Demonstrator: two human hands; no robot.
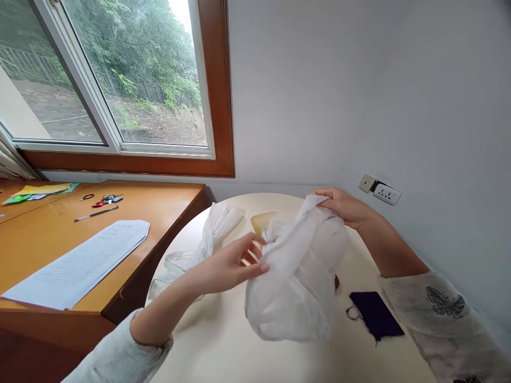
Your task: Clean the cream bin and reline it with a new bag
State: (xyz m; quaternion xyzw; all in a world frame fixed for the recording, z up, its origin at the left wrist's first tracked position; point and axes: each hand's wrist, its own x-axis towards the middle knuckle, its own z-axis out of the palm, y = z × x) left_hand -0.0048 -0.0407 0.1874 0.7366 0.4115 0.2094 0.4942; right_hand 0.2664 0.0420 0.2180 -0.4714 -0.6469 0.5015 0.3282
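Note:
A white translucent plastic bag (297,287) hangs over the round table, its rim pinched by my right hand (337,205) at the upper right. My left hand (231,263) is at the bag's left side with fingers apart and curved, the fingertips at or very near the plastic. Behind the bag lies a yellowish piece (261,221), partly hidden. More crumpled clear plastic (213,229) rests on the table to the left of my left hand. A dark purple cloth scrap (377,314) with frayed edges lies to the right of the bag.
The round cream table (223,351) stands against the wall. Left of it, a wooden desk (167,199) holds paper sheets (88,260), a pen (96,214), small red and blue items (107,200) and coloured papers (40,190). A wall socket (387,193) is at the right.

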